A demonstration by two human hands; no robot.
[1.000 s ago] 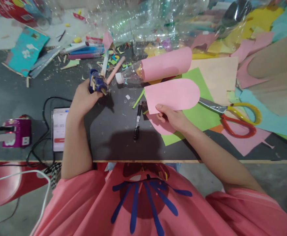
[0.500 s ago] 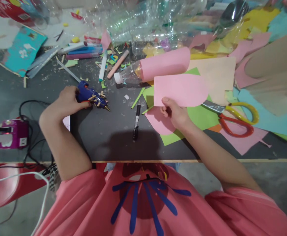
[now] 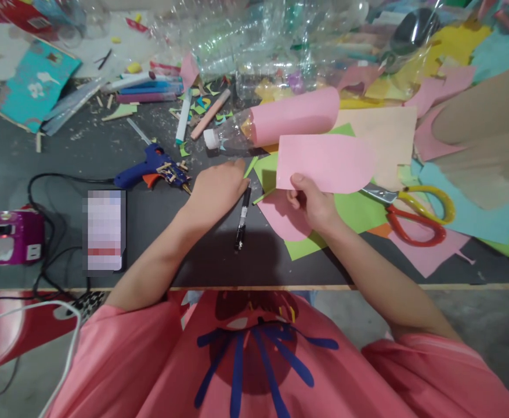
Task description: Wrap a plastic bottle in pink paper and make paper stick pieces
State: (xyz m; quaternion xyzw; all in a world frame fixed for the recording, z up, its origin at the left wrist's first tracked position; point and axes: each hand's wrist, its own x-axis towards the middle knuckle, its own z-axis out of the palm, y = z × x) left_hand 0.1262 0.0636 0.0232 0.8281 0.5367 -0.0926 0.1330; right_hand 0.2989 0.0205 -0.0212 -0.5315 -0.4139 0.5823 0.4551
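Note:
My right hand (image 3: 313, 200) pinches the lower edge of a pink paper piece (image 3: 328, 162), rounded at its right end, between thumb and fingers. My left hand (image 3: 219, 188), palm down with fingers bent and thumb slightly apart, holds nothing that I can see. It hovers or rests near a thin green paper strip (image 3: 251, 167) and a black pen (image 3: 242, 219); contact is unclear. Left of it lies a blue glue gun (image 3: 139, 169) with an orange trigger. A clear plastic bottle (image 3: 232, 130) with a white cap and pink paper wrap (image 3: 295, 116) lies beyond both hands.
Scissors (image 3: 426, 217) with yellow and red handles lie on coloured paper at right. A phone (image 3: 104, 229) and a purple power adapter (image 3: 17, 237) with cables sit at left. Markers (image 3: 150, 87), paper scraps and clear plastic bottles (image 3: 271, 35) crowd the far side.
My left hand has let go of the glue gun and moved right, toward the pen and pink paper. The phone is now uncovered. My right hand keeps its pinch on the paper.

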